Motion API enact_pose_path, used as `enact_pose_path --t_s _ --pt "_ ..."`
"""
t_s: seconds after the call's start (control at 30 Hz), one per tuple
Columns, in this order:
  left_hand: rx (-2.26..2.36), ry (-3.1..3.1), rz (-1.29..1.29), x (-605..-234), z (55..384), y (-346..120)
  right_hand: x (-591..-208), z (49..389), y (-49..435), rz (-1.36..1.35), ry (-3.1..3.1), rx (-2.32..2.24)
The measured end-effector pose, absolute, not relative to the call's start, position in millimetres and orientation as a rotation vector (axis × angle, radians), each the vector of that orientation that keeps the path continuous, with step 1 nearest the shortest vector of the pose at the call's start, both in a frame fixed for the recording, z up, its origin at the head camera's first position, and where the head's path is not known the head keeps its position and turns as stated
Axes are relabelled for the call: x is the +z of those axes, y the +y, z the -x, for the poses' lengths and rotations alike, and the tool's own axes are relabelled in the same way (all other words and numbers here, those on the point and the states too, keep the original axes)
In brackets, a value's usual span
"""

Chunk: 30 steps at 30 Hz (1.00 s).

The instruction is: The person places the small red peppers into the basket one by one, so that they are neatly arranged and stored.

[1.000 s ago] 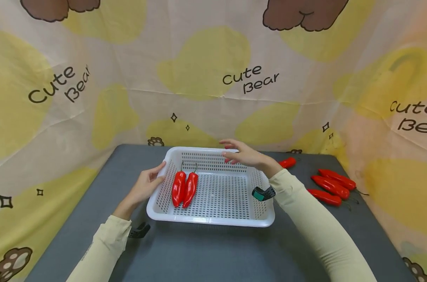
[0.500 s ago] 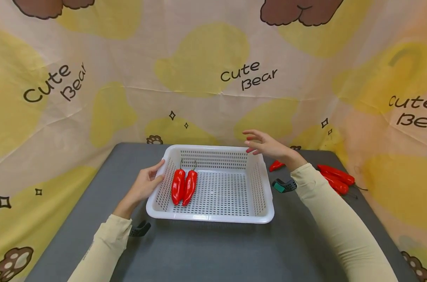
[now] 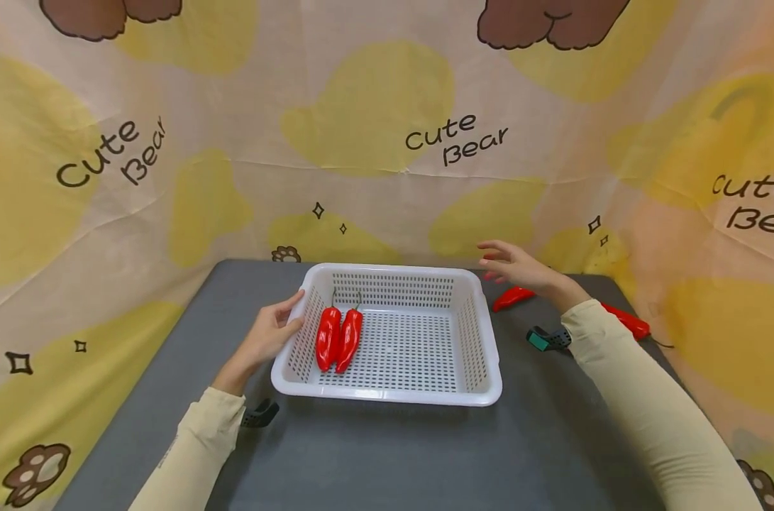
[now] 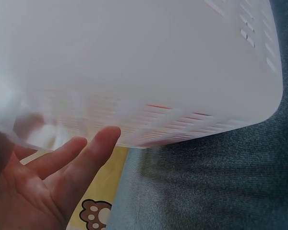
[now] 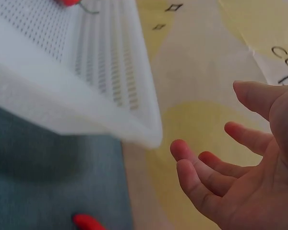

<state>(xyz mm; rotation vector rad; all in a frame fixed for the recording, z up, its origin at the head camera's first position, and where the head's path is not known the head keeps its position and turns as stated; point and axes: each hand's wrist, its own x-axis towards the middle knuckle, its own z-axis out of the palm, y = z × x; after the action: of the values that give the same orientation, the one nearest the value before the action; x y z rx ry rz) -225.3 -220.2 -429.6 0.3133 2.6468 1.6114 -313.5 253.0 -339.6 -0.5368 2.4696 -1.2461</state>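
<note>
A white perforated plastic basket [image 3: 387,399] stands on the table, two red chili peppers [image 3: 327,337] lying side by side in its left part. My left hand [image 3: 268,333] holds the basket's left rim; in the left wrist view its fingers [image 4: 103,143] lie against the outer wall. Past the basket's far right corner hovers my right hand [image 3: 517,268], fingers spread and loosely bent with nothing in them. Below that hand a single red chili pepper [image 3: 513,298] rests on the table. In the right wrist view the basket's corner [image 5: 149,136] is just beside the fingertips.
Another red chili pepper [image 3: 629,323] shows at the table's right, partly hidden by the right sleeve [image 3: 642,397]. The grey table [image 3: 387,461] ends at a bear-print cloth [image 3: 387,128] behind. Each wrist wears a black strap.
My right hand has moved right, from over the basket's far rim to past its right corner. The sleeve now covers more of the peppers at right. My left hand stays at the rim.
</note>
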Motion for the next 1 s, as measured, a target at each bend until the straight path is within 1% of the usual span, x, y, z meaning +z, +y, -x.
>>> enact_pose_path --t_s 0.33,0.53,1.0 --pt "1.626 2.647 -0.331 -430 227 -224 -352 318 291 0.443 2.471 -1.253" --pt "1.621 2.646 -0.327 -430 226 -223 -369 322 308 0.378 2.482 -1.263" --pt "1.616 2.638 -0.302 -430 226 -220 -400 326 313 0.182 2.600 -1.124"
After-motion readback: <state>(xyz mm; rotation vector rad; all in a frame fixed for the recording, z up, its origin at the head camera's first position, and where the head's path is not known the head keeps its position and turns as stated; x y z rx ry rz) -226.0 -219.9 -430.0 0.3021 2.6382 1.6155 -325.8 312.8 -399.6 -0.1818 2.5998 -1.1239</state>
